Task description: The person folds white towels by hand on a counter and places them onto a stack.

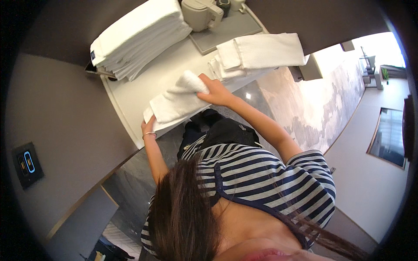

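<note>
A white towel, partly folded, lies along the near edge of a white counter. My left hand, with a bracelet at the wrist, grips its left end, the fingers partly hidden by the cloth. At the other end my right hand pinches a raised, bunched fold between thumb and fingers. Just beyond my right hand, folded white towels lie in a low pile at the counter's right end. A taller stack of folded white towels stands at the back left.
Behind the towels a grey tray bears a beige electric kettle and other small vessels. Dark wall panels flank the counter, the left one with a lit switch plate. A framed picture or screen is at the far right.
</note>
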`<state>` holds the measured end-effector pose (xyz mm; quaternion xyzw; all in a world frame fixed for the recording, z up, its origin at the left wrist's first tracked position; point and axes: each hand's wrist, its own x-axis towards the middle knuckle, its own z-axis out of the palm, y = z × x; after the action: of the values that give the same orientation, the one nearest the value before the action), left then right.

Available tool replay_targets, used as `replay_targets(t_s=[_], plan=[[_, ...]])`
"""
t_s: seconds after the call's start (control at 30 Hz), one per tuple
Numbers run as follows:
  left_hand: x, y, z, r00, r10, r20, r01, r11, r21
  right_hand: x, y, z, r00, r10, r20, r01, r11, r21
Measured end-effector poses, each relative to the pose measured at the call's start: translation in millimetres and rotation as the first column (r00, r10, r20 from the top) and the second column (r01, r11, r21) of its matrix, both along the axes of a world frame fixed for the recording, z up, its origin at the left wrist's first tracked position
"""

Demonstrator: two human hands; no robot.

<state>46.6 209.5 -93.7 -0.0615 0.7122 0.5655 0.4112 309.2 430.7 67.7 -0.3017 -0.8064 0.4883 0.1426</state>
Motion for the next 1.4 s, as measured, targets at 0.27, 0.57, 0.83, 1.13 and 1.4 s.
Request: replay_targets(t_s=[0.27, 0.57, 0.83, 1.13, 1.4], plan=[[97, 68, 59, 0.756, -0.260, 0.601, -0.217, 0.767, 0.604, 100, 45, 136, 0.966, -0.252, -0.057, 0.258, 0.938, 0.233], [215, 279, 118, 0.892, -0.425, 0.153, 0.214, 0.697, 0.684, 281, 228, 105, 0.737, -0.674, -0.054, 0.665, 0.709, 0.236], [226, 293, 110, 0.953, -0.295, 0.075, 0.208, 0.811, 0.547, 283, 247, 6, 0.637, -0.771, -0.003, 0.659, 0.542, 0.521], [225, 270, 124, 0.966, -0.230, -0.118, 0.255, 0.920, 0.299, 237, 209, 67, 0.606, -0.732, -0.311, 0.601, 0.165, 0.782], [162, 130, 77, 0.893, -0.394, -0.215, 0.417, 0.906, 0.073, 98, 186, 88, 0.854, -0.306, -0.421, 0.516, 0.602, 0.609]])
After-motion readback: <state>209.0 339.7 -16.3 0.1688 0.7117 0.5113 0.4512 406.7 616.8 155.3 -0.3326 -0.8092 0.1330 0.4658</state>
